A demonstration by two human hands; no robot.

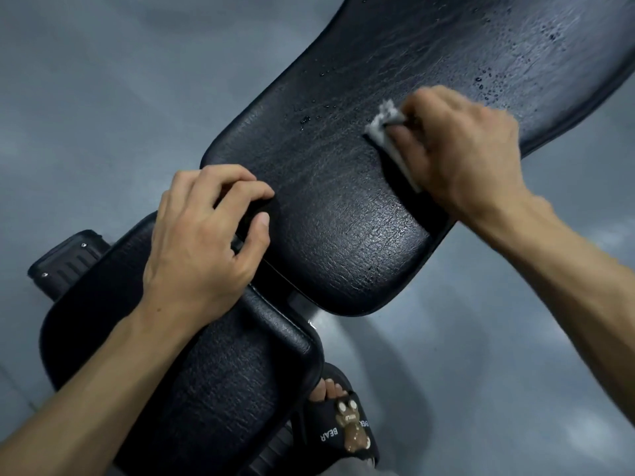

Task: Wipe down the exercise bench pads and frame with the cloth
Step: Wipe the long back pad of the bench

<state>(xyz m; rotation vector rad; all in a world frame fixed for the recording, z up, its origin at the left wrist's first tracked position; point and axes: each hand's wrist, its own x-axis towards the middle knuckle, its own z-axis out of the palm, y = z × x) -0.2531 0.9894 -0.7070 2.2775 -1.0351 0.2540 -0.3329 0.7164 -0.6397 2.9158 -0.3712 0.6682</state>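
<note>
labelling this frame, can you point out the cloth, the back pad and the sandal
cloth (379, 127), head view, on its bunched upper end.
back pad (343, 214), head view, on its bare middle.
sandal (343, 429), head view, on its printed strap.

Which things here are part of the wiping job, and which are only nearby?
Job:
- cloth, held by the right hand
- back pad, with droplets
- seat pad
- left hand, gripping the back pad's end
- frame foot

Nearby only:
- slipper on a foot
- floor
</note>
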